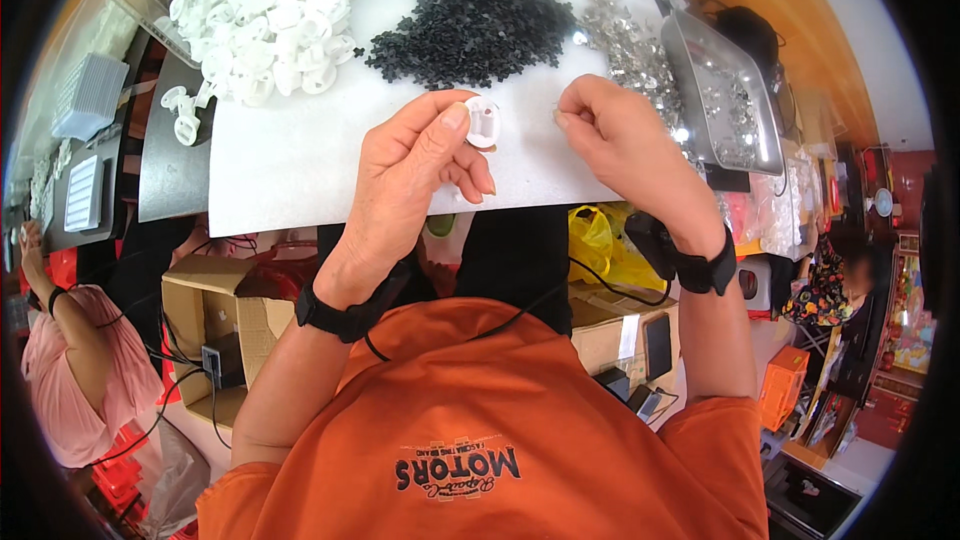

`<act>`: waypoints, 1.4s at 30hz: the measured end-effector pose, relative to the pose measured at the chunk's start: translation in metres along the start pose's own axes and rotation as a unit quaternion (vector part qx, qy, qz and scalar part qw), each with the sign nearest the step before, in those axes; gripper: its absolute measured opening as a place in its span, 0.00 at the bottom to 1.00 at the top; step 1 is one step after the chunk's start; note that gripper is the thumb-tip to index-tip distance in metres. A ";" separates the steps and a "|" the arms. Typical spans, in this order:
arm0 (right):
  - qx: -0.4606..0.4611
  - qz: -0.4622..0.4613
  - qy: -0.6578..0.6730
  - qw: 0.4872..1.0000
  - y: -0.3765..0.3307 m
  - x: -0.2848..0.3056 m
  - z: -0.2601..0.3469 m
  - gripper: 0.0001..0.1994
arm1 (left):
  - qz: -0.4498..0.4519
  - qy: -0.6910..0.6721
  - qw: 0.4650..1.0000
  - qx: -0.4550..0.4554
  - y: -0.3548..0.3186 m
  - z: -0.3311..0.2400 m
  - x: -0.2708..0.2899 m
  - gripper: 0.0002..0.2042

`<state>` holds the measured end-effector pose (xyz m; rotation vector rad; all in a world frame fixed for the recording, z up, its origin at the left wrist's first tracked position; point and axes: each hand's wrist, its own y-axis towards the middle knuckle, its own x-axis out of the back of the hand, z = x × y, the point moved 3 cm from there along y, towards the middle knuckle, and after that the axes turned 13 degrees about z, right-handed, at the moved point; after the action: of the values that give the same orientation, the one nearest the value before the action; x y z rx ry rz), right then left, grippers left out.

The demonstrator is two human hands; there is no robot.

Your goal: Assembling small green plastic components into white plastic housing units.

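Between the thumb and fingers of my left hand [420,150] is a small oval white plastic part [484,122], its hollow inner face turned up. My right hand [610,130] is to the right of it, apart from the part, with thumb and forefinger pinched together; whatever is between them is too small to make out. Beyond my hands lies a heap of small black plastic pieces [470,25]. A large pile of white plastic parts [270,15] rises to its left, and small shiny metal pieces [630,45] are spread to its right.
A metal tray [703,90] with shiny pieces stands at the table's right side. The white tabletop [300,165] ends just in front of me. Cardboard boxes [205,300] and a yellow plastic bag [610,250] are below. Other people sit at left [85,370] and right [830,285].
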<state>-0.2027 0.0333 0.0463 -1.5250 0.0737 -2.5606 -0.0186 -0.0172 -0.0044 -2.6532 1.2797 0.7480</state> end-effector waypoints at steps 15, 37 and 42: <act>0.181 -0.019 0.085 0.980 0.013 -0.006 0.046 0.03 | 0.013 -0.043 0.999 0.017 -0.001 -0.001 0.001 0.16; 0.061 -0.111 0.300 0.946 -0.011 -0.033 0.047 0.04 | -0.007 -0.016 1.000 -0.009 -0.001 0.001 0.002 0.14; 0.076 -0.138 0.348 0.924 0.001 -0.050 0.043 0.03 | -0.002 0.023 0.999 -0.041 0.000 0.002 0.000 0.13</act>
<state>-0.1414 0.0420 0.0234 -0.5397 -0.2689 -3.1106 -0.0191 -0.0168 -0.0061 -2.7526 1.2806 0.7596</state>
